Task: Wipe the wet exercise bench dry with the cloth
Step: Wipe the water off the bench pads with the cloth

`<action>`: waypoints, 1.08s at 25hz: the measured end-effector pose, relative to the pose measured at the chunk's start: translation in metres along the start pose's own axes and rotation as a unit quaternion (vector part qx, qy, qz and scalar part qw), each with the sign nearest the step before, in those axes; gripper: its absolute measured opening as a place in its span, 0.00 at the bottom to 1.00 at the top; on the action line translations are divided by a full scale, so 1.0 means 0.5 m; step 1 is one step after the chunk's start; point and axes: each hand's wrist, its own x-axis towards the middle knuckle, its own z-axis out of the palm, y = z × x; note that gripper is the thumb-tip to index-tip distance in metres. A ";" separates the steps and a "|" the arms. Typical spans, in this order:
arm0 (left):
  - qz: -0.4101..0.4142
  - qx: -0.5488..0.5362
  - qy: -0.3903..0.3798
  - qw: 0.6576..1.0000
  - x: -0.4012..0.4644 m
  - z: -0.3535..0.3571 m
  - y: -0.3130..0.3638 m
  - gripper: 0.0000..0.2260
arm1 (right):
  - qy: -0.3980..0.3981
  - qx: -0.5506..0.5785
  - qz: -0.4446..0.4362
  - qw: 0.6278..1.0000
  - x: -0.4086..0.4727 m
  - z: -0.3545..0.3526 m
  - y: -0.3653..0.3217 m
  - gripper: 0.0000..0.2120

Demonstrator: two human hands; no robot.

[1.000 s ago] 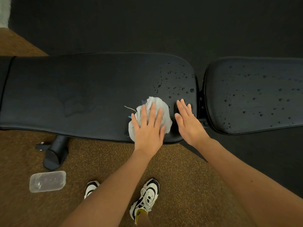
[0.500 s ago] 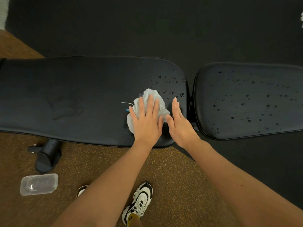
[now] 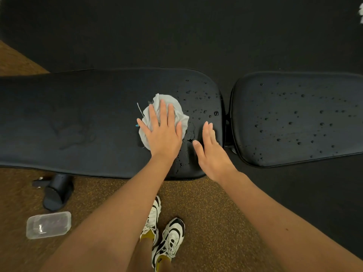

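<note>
Nearest, white sneakers (image 3: 167, 235) stand on brown floor, a clear plastic container (image 3: 48, 224) left of them. Beyond, on the tabletop (image 3: 78, 122), the left hand (image 3: 163, 134) presses flat on the crumpled cloth (image 3: 167, 100); the right hand (image 3: 213, 154) lies flat just beside it, holding nothing. Water droplets (image 3: 204, 111) bead past the cloth.

black mat (image 3: 176, 36), speckled brown floor (image 3: 216, 222)

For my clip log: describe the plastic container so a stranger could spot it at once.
Start at the long black bench pad, then drop to the brown floor below its left part. There, beside a black cylindrical foot, lies the plastic container: the only clear, rectangular object.
</note>
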 end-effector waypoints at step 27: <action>0.104 0.015 0.002 0.994 0.203 -0.028 0.005 0.26 | -0.014 -0.242 0.057 0.968 -0.014 0.036 -0.018 0.37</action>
